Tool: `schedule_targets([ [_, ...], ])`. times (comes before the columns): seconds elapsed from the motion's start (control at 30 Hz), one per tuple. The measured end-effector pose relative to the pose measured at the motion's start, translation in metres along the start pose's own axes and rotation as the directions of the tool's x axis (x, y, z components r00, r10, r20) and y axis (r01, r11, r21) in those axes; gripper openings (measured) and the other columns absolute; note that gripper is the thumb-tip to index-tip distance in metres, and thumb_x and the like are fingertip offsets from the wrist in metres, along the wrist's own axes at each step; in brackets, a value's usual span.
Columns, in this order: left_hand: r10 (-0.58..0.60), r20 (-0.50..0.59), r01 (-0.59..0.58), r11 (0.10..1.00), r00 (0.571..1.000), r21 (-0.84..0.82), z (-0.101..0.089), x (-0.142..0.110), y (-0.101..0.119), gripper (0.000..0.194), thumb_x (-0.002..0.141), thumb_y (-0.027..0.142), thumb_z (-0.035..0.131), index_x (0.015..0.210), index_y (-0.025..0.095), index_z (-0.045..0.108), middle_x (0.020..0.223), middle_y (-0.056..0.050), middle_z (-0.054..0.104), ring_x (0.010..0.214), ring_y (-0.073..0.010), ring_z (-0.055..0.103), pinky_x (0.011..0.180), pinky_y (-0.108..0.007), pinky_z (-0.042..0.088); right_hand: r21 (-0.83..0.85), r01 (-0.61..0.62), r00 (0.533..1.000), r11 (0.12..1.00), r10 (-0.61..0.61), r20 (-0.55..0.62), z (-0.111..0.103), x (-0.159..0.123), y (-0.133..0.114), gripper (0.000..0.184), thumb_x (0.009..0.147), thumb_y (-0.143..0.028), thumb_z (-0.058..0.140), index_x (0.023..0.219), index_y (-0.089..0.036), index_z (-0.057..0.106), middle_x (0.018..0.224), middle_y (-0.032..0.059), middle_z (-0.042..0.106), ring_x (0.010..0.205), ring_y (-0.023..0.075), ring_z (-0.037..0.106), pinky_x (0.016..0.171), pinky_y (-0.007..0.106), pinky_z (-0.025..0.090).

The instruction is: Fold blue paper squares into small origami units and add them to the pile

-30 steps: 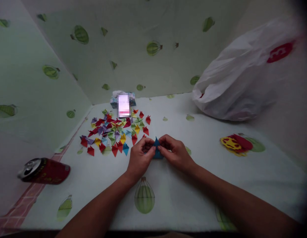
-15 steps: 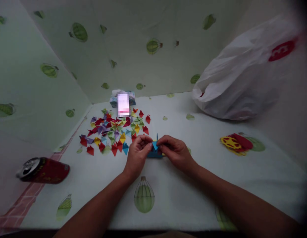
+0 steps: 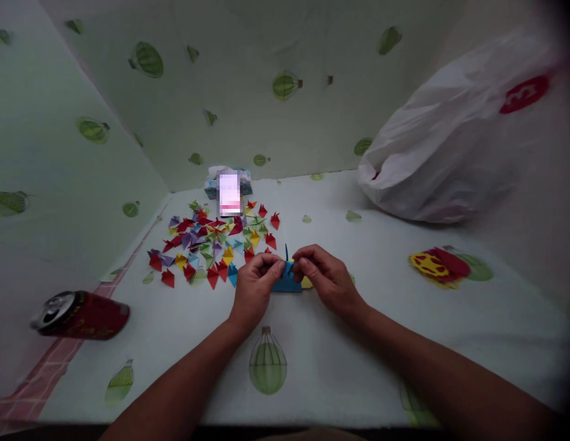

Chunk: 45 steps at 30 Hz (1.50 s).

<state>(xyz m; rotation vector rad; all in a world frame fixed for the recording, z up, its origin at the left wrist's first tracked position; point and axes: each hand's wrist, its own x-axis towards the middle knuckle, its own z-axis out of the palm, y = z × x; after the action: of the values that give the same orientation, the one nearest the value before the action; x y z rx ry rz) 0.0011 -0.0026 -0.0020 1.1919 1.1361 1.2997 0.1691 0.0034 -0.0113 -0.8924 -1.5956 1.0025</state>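
Note:
My left hand (image 3: 256,283) is closed, pinching a small blue folded-paper piece (image 3: 287,252) between thumb and fingers. One thin point of it sticks straight up; its lower part is partly covered by my fingertips. My right hand (image 3: 326,274) is closed as well, its thumb and forefinger pinched at the right side of the same piece. Just beneath lie blue paper sheets (image 3: 287,285), with a bit of yellow paper (image 3: 307,282) showing by the right hand. Beyond my left hand spreads a pile of small folded-paper cranes (image 3: 212,273) in several colours.
A lit phone (image 3: 229,193) leans against a tissue box (image 3: 210,187) at the back. At the left a red drink can (image 3: 94,315) lies on its side. On the right are red and yellow paper cut-outs (image 3: 429,264) and a large white plastic bag (image 3: 432,159).
The blue piece has turned in my fingers: its flat triangular face no longer shows, and its upright point sits slightly further left. My right fingertips have shifted a little.

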Motion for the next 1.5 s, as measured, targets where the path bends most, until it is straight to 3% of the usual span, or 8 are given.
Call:
schedule_targets([
  [0.2,0.184,0.04,-0.188,0.968,0.982,0.164,-0.0001,-0.0023,0.002,0.008,0.083,0.026,0.071,0.082,0.018,0.07,0.083,-0.003,0.066,0.078,-0.0148,0.062,0.072,-0.026,0.05,-0.003,-0.068,0.997,0.998,0.068,0.034,0.0009,0.0015,-0.0025,0.017,0.093,-0.033,0.061,0.087,-0.018,0.063,0.071,0.0012,0.063,0.064,0.0139,0.06,0.06,0.027,0.049],
  [0.3,0.216,0.051,-0.222,0.953,0.975,0.206,-0.0001,-0.0026,0.0019,0.006,0.084,0.024,0.07,0.083,0.018,0.07,0.086,-0.003,0.067,0.081,-0.0153,0.063,0.074,-0.025,0.051,-0.043,-0.059,0.998,0.997,0.06,0.013,0.0022,0.0014,-0.0021,0.012,0.091,-0.029,0.061,0.085,-0.018,0.063,0.069,0.0009,0.063,0.062,0.014,0.059,0.059,0.027,0.049],
  [0.5,0.062,0.048,-0.069,0.987,0.997,0.144,0.0018,-0.0018,-0.0018,0.015,0.08,0.028,0.074,0.087,0.017,0.067,0.082,-0.002,0.067,0.075,-0.0142,0.064,0.071,-0.025,0.051,-0.227,0.048,0.997,0.973,-0.061,-0.05,0.0018,0.0004,-0.0021,0.009,0.091,-0.021,0.059,0.083,-0.019,0.063,0.072,0.0016,0.065,0.065,0.0142,0.061,0.061,0.027,0.046],
  [0.6,0.018,0.057,-0.023,0.997,0.998,0.077,0.0023,-0.0014,-0.0045,0.017,0.079,0.029,0.074,0.086,0.017,0.065,0.077,0.0,0.067,0.07,-0.0133,0.065,0.07,-0.025,0.052,-0.231,0.055,0.996,0.971,-0.068,-0.05,0.0013,0.0007,-0.0021,0.008,0.091,-0.021,0.06,0.084,-0.019,0.063,0.071,0.0015,0.066,0.065,0.0142,0.061,0.061,0.027,0.046],
  [0.93,0.055,0.051,-0.058,0.996,0.997,0.074,0.0025,-0.0014,-0.0033,0.013,0.077,0.026,0.075,0.083,0.018,0.067,0.078,0.0,0.067,0.072,-0.0135,0.064,0.07,-0.025,0.051,0.067,-0.13,0.991,0.989,0.128,0.024,0.0016,0.0016,-0.005,0.022,0.095,-0.037,0.056,0.082,-0.019,0.06,0.067,0.0003,0.063,0.061,0.0137,0.061,0.061,0.028,0.05],
  [1.5,0.098,0.068,-0.107,0.985,0.993,0.134,0.0039,-0.0041,-0.0034,0.01,0.08,0.026,0.073,0.084,0.018,0.068,0.081,-0.001,0.068,0.075,-0.0145,0.065,0.07,-0.025,0.052,-0.19,-0.038,0.999,0.981,0.034,-0.024,0.0011,0.0045,0.0005,0.012,0.089,-0.025,0.057,0.077,-0.02,0.058,0.063,-0.0007,0.061,0.059,0.0132,0.056,0.057,0.025,0.044],
])
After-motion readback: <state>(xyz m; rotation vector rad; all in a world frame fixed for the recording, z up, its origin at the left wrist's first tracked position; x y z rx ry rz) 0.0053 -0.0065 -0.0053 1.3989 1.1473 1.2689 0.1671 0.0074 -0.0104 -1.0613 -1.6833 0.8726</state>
